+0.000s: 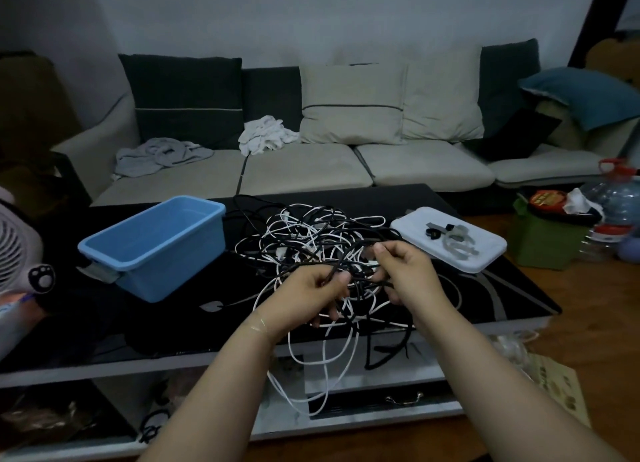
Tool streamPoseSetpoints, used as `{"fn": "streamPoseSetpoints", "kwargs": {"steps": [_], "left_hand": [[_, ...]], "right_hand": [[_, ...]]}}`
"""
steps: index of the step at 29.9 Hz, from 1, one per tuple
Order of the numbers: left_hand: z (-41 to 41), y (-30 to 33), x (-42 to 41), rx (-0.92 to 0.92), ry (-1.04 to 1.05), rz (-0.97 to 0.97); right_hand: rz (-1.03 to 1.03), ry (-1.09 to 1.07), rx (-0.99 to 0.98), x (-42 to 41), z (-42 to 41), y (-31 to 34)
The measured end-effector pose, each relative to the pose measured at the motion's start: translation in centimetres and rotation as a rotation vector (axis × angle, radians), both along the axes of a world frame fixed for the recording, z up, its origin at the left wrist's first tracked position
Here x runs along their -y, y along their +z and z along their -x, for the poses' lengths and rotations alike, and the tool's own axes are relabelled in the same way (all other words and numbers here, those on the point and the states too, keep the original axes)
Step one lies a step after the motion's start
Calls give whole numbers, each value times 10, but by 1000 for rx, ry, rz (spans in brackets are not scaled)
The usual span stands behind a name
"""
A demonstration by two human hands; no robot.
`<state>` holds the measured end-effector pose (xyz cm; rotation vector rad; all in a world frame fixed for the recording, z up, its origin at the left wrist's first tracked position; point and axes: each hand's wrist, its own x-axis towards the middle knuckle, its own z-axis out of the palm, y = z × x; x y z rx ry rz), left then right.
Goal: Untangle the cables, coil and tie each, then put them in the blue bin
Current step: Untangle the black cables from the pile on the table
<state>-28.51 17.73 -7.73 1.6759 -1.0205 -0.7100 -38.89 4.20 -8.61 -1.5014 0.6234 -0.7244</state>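
Note:
A tangle of black and white cables (308,233) lies on the black glass coffee table (502,299). Several loops hang over the table's near edge. My left hand (308,292) is closed around a bunch of black and white strands at the front of the pile. My right hand (405,271) pinches a black cable between thumb and fingers just to its right. The blue bin (156,243) stands empty to the left of the pile. A white lid (485,254) to the right carries several grey and black cable ties (453,240).
A sofa (311,171) with cushions and crumpled cloths runs behind the table. A white fan (17,250) stands at the far left. A green box (540,243) and a water bottle (616,198) sit on the wooden floor at right. A drawer lies under the tabletop.

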Motion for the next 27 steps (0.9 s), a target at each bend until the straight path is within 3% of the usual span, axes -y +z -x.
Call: {"fn": "streamPoseSetpoints", "kwargs": {"steps": [3,5,7,9,12,13,15,16,17,19,22,27], "left_hand": [[-8,2,2,-239,158,117],[-21,2,1,-491,248,171],[-31,1,-1,-699,251,159],[-32,1,-1,-744,219,110],[-33,0,2,-519,244,-1],[-35,-3,3,-339,279,-54],[-43,-13,3,218,393,-163],[-44,-15,3,421,423,-120],[-40,-13,3,497,409,3],[-27,-5,3,289,251,218],[-9,6,7,-59,-2,214],[7,8,8,-517,-37,258]], "right_hand": [[89,147,35,3,5,3],[379,187,-37,6,10,4],[693,147,-232,3,13,6],[872,92,-391,1,14,5],[857,50,-281,5,16,1],[853,30,-218,7,17,4],[814,14,-136,9,18,13],[758,48,-110,7,18,19],[685,110,-97,4,19,25],[619,205,-134,-4,16,28],[719,147,-166,-8,11,25],[504,28,-29,-6,4,28]]}}
